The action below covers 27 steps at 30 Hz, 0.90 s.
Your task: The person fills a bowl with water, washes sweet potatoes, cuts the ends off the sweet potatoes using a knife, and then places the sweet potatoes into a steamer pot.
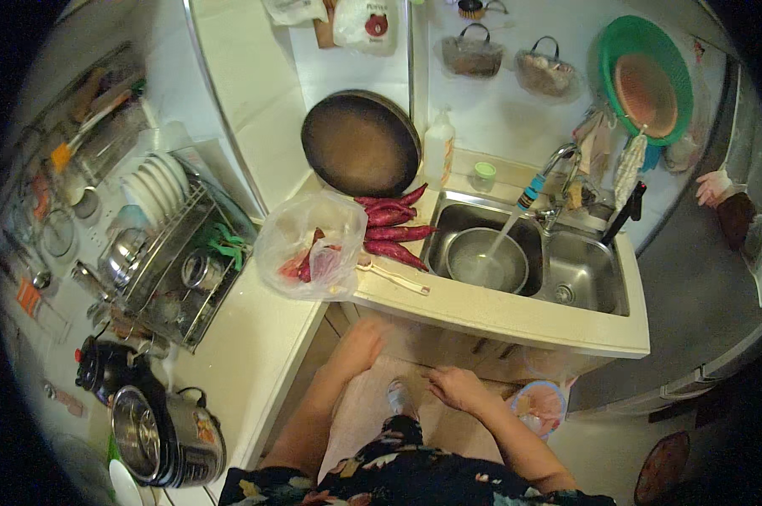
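My left hand [363,343], blurred, hovers in front of the counter edge below the plastic bag [277,237]; I see nothing in it. To its right, my right hand [458,387] hangs lower, before the cabinet, its fingers loosely bent and nothing held. Several red-skinned sweet potatoes [390,233] lie on the counter between the bag and the sink. More red pieces show inside the clear bag. A cream-handled peeler [397,279] rests near the front edge. Water runs from the faucet [531,190] into a metal bowl [463,278] in the left sink basin [441,224].
A dark round pan [361,144] leans against the wall behind the potatoes, beside a pump bottle [440,145]. Left stand a dish rack [197,310] and an open electric cooker [194,436]. A lined bin [539,408] sits on the floor at right. A knife handle [636,201] rises by the right basin.
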### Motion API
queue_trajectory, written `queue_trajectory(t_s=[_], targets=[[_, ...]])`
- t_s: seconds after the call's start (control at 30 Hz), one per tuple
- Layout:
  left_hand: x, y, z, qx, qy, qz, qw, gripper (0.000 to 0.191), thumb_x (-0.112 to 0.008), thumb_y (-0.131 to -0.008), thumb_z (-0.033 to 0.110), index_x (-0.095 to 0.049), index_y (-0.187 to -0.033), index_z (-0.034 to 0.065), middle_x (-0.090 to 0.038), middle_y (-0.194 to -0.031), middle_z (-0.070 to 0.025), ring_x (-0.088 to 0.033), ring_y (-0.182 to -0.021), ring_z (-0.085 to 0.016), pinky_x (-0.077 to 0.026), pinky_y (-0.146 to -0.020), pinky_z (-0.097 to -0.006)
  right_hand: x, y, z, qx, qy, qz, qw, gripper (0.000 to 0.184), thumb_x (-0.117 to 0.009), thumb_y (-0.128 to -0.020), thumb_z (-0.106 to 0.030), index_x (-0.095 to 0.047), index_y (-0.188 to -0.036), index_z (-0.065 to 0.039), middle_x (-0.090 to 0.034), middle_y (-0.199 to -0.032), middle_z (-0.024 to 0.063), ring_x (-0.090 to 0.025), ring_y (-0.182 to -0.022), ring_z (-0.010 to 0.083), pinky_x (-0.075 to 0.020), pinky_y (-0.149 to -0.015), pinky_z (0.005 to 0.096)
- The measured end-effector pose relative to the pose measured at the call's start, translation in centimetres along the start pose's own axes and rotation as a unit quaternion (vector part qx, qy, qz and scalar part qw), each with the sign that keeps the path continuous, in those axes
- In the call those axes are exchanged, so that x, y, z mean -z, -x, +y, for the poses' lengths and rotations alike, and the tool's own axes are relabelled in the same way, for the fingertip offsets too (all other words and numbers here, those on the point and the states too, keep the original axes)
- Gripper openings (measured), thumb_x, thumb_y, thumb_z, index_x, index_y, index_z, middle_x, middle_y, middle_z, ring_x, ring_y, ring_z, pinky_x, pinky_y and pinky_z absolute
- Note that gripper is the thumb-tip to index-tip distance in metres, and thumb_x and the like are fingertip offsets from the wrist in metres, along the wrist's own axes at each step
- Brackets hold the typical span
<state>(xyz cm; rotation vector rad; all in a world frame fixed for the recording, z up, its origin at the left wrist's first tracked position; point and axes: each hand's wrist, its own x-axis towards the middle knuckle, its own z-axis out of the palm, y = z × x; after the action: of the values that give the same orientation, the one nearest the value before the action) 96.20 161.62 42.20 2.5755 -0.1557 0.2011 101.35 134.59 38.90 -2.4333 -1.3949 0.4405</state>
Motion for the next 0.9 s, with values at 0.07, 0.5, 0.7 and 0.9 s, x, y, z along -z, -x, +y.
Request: queue_trajectory(t_s=[0.07,0.5,0.7,0.9], targets=[[0.4,-6.3,-1.9,-0.071,0.017,0.088,0.993,0.031,-0.059,-0.085,0.007,-0.063,-0.115,0.0022,-0.06,-0.117,-0.0166,-0.054,-0.112,-0.035,-0.043,-0.098,-0.0439,1.4,-3.1,1.3,0.025,-0.073,0.021,0.997,0.034,-0.054,-0.093,-0.03,-0.06,-0.118,-0.008,-0.065,-0.104,0.0192,-0.065,-0.09,0.0376,-0.0537,-0.074,0.0484],[-3.2,-22.8,-8.4,-0.129,-0.169,0.017,0.977,0.028,-0.055,-0.083,0.013,-0.067,-0.108,0.0101,-0.06,-0.112,-0.0063,-0.05,-0.113,-0.027,-0.037,-0.092,-0.0414,9.6,-8.2,15.5,-0.14,-0.124,0.204,0.961,0.022,-0.059,-0.091,-0.02,-0.068,-0.103,-0.005,-0.068,-0.099,0.0163,-0.066,-0.086,0.0347,-0.0532,-0.077,0.0422],[-3.6,-23.4,-9.3,-0.077,-0.212,-0.005,0.974,0.027,-0.055,-0.084,0.017,-0.066,-0.109,0.0151,-0.059,-0.109,-0.0036,-0.049,-0.112,-0.025,-0.036,-0.091,-0.0436,15.0,-8.9,26.5,-0.235,-0.079,0.264,0.932,0.02,-0.062,-0.09,-0.017,-0.07,-0.101,-0.003,-0.069,-0.095,0.0178,-0.067,-0.085,0.0333,-0.0521,-0.076,0.0394],[-0.2,-23.6,-8.4,-0.068,-0.175,0.132,0.973,0.03,-0.066,-0.078,0.015,-0.063,-0.108,0.0138,-0.058,-0.115,-0.0067,-0.051,-0.117,-0.029,-0.038,-0.104,-0.0475,16.7,-9.5,33.8,-0.211,-0.099,0.285,0.93,0.026,-0.056,-0.095,-0.016,-0.068,-0.104,0.006,-0.069,-0.08,0.0165,-0.066,-0.07,0.0236,-0.0517,-0.067,0.0352]])
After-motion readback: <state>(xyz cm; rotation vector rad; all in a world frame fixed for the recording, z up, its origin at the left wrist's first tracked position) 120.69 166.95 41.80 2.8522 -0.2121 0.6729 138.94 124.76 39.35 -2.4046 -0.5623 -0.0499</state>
